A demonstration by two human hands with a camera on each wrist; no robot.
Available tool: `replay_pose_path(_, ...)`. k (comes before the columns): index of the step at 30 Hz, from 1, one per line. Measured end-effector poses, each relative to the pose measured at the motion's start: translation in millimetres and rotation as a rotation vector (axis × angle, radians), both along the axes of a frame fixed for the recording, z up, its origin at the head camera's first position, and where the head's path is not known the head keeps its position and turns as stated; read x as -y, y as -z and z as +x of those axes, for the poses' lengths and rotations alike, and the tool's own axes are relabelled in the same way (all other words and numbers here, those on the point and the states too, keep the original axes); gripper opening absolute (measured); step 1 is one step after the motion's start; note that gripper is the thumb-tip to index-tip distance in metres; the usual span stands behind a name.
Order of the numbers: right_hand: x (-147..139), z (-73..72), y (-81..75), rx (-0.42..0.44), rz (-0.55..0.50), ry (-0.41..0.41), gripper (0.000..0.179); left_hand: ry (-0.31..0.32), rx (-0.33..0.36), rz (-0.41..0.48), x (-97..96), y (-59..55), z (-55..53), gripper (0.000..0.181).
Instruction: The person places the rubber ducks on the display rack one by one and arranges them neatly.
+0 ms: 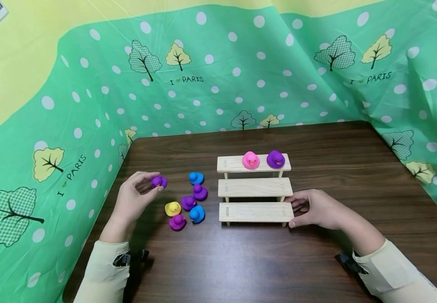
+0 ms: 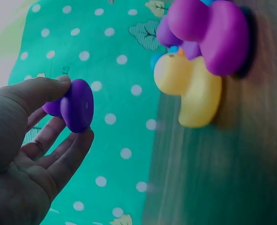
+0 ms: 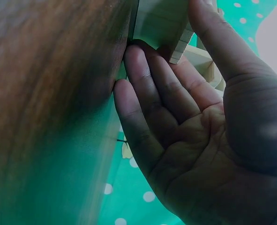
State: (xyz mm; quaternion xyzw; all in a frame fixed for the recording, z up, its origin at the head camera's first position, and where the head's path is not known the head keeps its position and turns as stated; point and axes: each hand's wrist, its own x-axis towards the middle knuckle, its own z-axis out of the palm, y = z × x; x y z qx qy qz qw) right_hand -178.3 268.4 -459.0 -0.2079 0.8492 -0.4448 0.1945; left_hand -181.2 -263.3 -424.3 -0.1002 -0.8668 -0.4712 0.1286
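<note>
Above the left side of the table, my left hand [image 1: 132, 201] pinches a small purple rubber duck [image 1: 159, 182] between thumb and fingers. In the left wrist view the duck's flat base [image 2: 82, 105] faces the camera. At the right end of a three-step wooden stand [image 1: 256, 212], my right hand [image 1: 316, 209] holds the lowest step, thumb at the front corner and fingers behind. The right wrist view shows those fingers [image 3: 168, 98] under and beside the wood, partly in shadow. A pink duck [image 1: 250, 160] and a purple duck [image 1: 276, 159] sit on the top step.
Between the left hand and the stand lies a loose group of ducks: a yellow one [image 1: 173, 208], a magenta one [image 1: 177, 222], blue ones [image 1: 197, 214] and purple ones [image 1: 189, 203]. A green dotted cloth [image 1: 210, 97] surrounds the dark wooden table [image 1: 256, 261] behind and at the sides.
</note>
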Motion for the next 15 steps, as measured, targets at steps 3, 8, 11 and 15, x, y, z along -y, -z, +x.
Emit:
replay_pose_path(3,0.0,-0.1,0.6,0.001,0.002,0.002,0.057,0.014,-0.004,0.036,-7.0,-3.4,-5.4,0.039)
replay_pose_path(8,-0.3,-0.1,1.2,-0.005,0.010,0.000,0.056,0.053,-0.058,0.033,-21.4,-9.1,-15.2,0.042)
replay_pose_path(11,-0.4,0.0,1.1,-0.002,0.009,-0.001,0.056,0.073,-0.087,0.026,-30.2,-12.0,-20.6,0.043)
replay_pose_path(15,-0.6,0.0,0.7,0.003,-0.003,-0.003,0.056,0.104,-0.109,0.048,-39.1,-14.2,-26.2,0.040)
